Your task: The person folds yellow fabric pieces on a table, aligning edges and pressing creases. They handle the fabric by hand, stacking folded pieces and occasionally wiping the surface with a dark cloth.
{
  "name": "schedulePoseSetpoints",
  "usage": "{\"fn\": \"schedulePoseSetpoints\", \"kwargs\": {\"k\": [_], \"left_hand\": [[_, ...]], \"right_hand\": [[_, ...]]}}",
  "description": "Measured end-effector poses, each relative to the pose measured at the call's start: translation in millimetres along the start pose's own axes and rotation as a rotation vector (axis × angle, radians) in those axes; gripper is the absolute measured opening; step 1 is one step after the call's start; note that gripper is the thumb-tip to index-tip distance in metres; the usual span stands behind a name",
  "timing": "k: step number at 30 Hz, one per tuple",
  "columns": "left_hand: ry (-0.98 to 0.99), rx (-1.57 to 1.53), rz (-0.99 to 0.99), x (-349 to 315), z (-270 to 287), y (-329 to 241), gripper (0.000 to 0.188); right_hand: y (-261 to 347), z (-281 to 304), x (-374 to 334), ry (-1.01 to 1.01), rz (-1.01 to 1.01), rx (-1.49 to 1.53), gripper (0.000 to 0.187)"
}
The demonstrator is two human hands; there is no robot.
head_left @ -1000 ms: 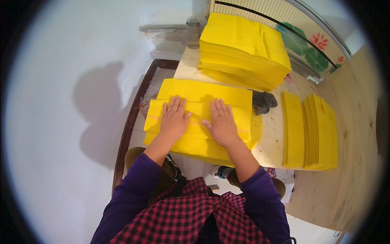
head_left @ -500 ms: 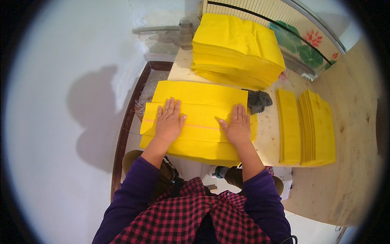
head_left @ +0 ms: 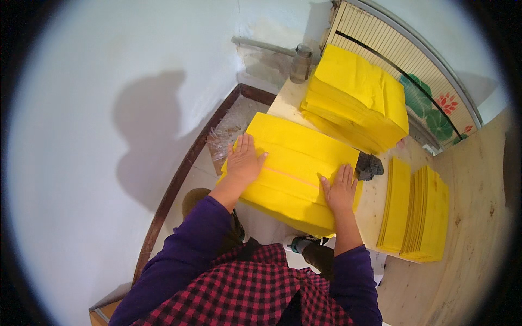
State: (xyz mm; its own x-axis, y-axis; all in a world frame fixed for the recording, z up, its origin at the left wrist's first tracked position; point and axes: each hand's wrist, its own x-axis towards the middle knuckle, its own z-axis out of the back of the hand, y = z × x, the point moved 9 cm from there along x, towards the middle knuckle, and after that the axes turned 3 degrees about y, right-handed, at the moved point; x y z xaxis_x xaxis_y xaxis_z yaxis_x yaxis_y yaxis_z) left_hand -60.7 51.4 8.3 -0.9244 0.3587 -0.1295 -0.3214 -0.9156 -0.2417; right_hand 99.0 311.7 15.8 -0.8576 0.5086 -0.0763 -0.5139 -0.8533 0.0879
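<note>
Before me on the wooden table lies a broad yellow sheet [head_left: 296, 144], cloth-like, with folded layers and a thin orange line across its middle. It lies over more yellow material, whose front hangs past the near edge. My left hand [head_left: 244, 163] rests flat on the sheet's left end, fingers stretched away from me. At its right end my right hand [head_left: 341, 190] presses down in the same way, thumb apart from the fingers. Neither hand grips anything. A crumpled dark grey cloth [head_left: 370, 166] touches the sheet's right edge.
A tall pile of yellow cloth [head_left: 356, 81] stands behind the sheet. To the right are two stacks of folded yellow pieces, one narrow [head_left: 396, 204] and one wider [head_left: 429, 214]. A brownish transparent jar [head_left: 300, 64] sits at the back corner. Wall [head_left: 70, 163] lies left.
My view has turned, so the table and piles appear tilted and farther right. Both hands stay flat on the yellow sheet, with the left hand now closer to its left edge.
</note>
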Motion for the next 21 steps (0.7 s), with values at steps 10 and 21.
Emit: {"fn": "schedulePoseSetpoints", "kwargs": {"k": [10,21], "left_hand": [[-0.041,0.071,0.027,1.6,34.8,19.3,0.068],[0.099,-0.180,-0.426,-15.3,-10.3,-130.9,0.065]], "right_hand": [[3.3,17.9,-0.2,-0.038,0.050,-0.004,0.081],[109.8,-3.8,-2.4,0.025,0.361,0.033,0.062]]}}
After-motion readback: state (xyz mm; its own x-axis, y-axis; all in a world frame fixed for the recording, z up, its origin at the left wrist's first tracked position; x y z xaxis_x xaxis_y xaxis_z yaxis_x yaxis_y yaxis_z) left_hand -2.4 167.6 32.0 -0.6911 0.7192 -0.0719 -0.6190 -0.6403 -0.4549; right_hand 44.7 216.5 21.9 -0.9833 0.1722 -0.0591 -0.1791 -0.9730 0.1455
